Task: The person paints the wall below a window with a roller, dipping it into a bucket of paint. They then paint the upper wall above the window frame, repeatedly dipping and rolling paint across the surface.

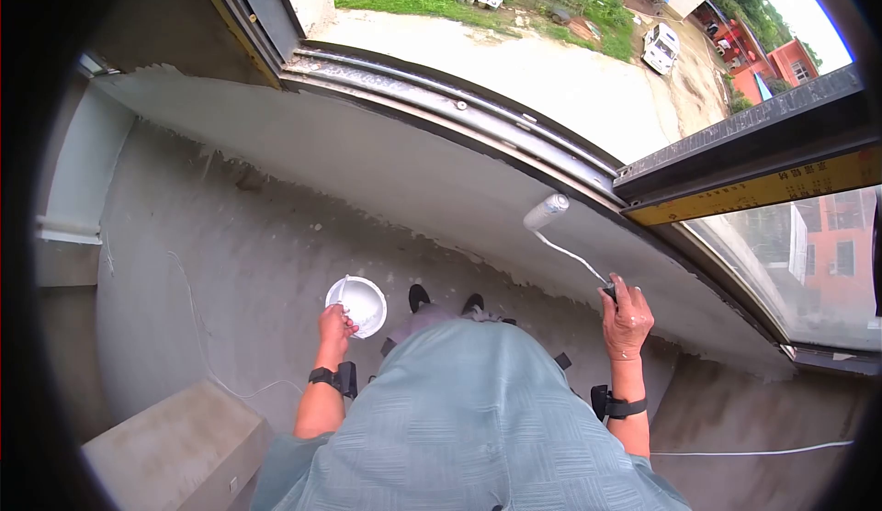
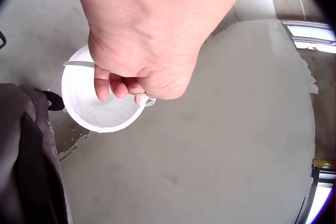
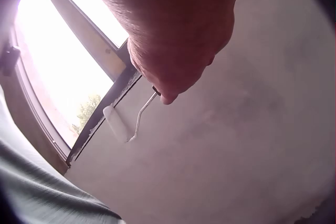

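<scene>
Wall (image 1: 395, 162) | right grip (image 1: 627, 323) forward, curled round roller (image 1: 548, 211) | left grip (image 1: 336, 329) holding bucket (image 1: 383, 305)

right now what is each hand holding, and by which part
The left hand holds the white bucket by its handle; the right hand, the paint roller by its dark grip.

Paint roller (image 1: 548, 211) (white, bent wire frame), tilted near the wall (image 1: 413, 180), round white bucket (image 2: 77, 106), mouth up

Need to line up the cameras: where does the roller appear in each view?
Head: the roller, right of centre, just below the window frame.
Left wrist: not in it.
Right wrist: left of centre, lower left of the right hand.
Shared landmark, head and right wrist: window frame.
</scene>
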{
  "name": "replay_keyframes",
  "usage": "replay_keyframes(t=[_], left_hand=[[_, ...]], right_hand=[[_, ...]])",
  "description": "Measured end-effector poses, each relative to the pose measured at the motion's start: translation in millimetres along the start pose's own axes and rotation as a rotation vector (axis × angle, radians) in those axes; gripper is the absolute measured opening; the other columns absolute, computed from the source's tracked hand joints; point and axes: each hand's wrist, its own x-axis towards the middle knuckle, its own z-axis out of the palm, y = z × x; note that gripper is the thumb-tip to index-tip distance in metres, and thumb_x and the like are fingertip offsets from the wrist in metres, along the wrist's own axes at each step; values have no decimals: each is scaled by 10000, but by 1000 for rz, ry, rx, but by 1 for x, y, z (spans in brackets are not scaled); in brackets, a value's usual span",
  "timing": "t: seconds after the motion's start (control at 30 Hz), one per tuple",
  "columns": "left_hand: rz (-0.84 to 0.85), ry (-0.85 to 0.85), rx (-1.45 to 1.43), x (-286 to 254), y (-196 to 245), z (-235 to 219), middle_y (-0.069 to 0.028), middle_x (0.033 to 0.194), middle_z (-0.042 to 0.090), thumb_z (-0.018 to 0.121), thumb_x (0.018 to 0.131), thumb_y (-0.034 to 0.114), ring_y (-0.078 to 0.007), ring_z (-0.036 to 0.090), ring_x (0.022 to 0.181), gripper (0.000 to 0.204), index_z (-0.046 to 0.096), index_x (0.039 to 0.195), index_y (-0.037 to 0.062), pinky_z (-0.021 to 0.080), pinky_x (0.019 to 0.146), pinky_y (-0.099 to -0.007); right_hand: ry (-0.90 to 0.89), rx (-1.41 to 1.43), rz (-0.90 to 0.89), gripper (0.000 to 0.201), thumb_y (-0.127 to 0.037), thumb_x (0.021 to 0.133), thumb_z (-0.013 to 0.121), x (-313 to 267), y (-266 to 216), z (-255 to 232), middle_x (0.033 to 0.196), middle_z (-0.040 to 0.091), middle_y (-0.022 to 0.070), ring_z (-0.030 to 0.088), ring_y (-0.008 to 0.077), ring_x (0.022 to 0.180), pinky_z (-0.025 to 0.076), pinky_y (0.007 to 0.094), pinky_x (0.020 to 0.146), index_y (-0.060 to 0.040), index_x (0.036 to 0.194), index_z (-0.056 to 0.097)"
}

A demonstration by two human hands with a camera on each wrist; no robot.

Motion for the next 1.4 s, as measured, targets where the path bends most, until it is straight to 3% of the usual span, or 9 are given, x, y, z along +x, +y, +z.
replay_keyframes(t=[0.33, 0.93, 1.13, 1.4], left_hand=[[-1, 55, -69, 0, -21, -31, 13, 672, 480, 524, 967, 177, -116, 504, 579, 115, 584, 951, 81, 540, 552, -359], [-16, 147, -169, -1, -22, -76, 5, 704, 489, 538, 962, 190, -127, 512, 607, 120, 579, 975, 77, 553, 564, -363], [-27, 161, -220, -1, -20, -83, 7, 687, 486, 552, 971, 202, -133, 512, 601, 137, 603, 957, 76, 555, 562, -367], [-32, 177, -261, -1, -19, -91, 6, 686, 482, 560, 974, 210, -131, 509, 599, 149, 607, 945, 71, 550, 578, -368]], right_hand=[[-13, 114, -137, 380, -194, 825, 811, 48, -52, 20, 792, 609, 63, 624, 278, 714, 510, 404, 630, -151, 1184, 696], [-30, 152, -188, 324, -258, 851, 794, 112, -163, 71, 786, 625, 70, 653, 289, 707, 535, 422, 611, -174, 1148, 698], [-186, 239, -137, 313, -316, 915, 726, 135, -214, 75, 872, 693, 116, 702, 333, 775, 562, 455, 652, -147, 1176, 685], [-281, 208, -252, 353, -333, 963, 667, 167, -279, 85, 876, 702, 173, 711, 374, 783, 561, 482, 675, -93, 1221, 636]])
